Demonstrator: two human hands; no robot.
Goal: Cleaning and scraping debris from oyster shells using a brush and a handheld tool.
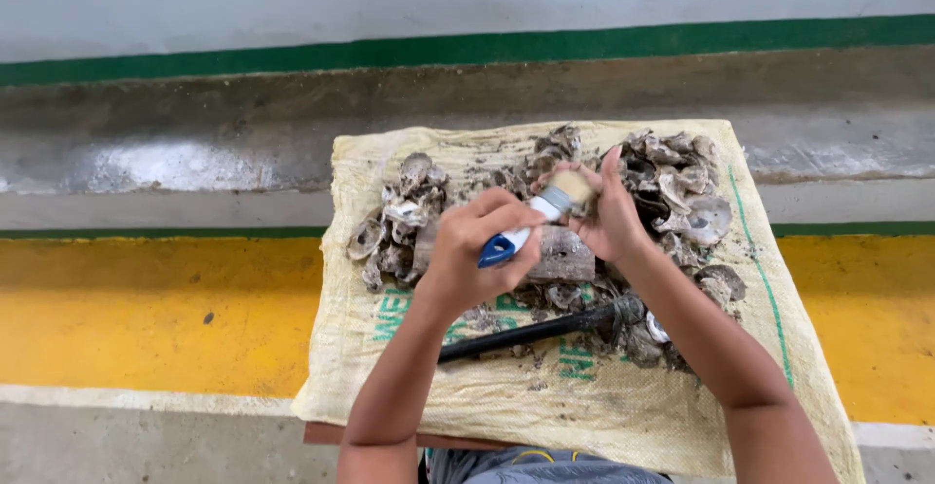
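Nearest the camera, the person's two forearms reach out over a pale woven sack (584,406) spread on a low worktop. One dark rod-like tool (536,331) lies on the sack just beyond the forearms, its long axis running from lower left up to the right, touched by neither hand.

Above it, the left hand (477,250) is closed around the blue-and-white handle of a single paintbrush (541,213). The brush's long axis slants up and to the right, so its pale bristles point toward the right hand (609,216). That hand is curled, fingers wrapped around one rough grey shell (592,206) of which little shows. The bristles meet the shell at or just beside the right fingers; the two hands are nearly touching, and the shell lies up and to the right of the left hand.

Beyond and around both hands lies a heap of muddy shells (682,192), too many and too tangled to count. Farther off run a yellow floor band (146,309), a grey concrete step (195,124) and a green stripe (390,53).
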